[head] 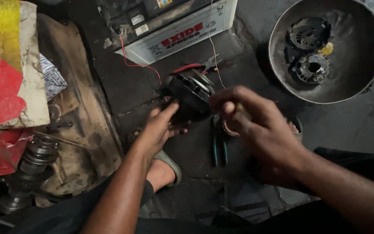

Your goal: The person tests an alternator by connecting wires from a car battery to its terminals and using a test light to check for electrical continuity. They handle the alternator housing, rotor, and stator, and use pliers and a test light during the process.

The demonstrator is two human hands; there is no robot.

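My left hand [163, 125] grips a black alternator [192, 93] from below and holds it off the dark floor. Its pulley faces up and to the right. My right hand [256, 125] is closed at the alternator's right side, fingers pinched around a small tool whose wooden tip just shows. A red wire [140, 66] and a thin pale wire [215, 52] run from the alternator toward a car battery [169, 26] at the top.
A round metal basin [360, 73] at the upper right holds two dark alternator housing parts. Blue-handled pliers [220, 149] lie on the floor under my hands, red-handled pliers [195, 67] behind the alternator. Greasy gear parts [35, 160] and red-yellow cardboard [5, 78] sit at left.
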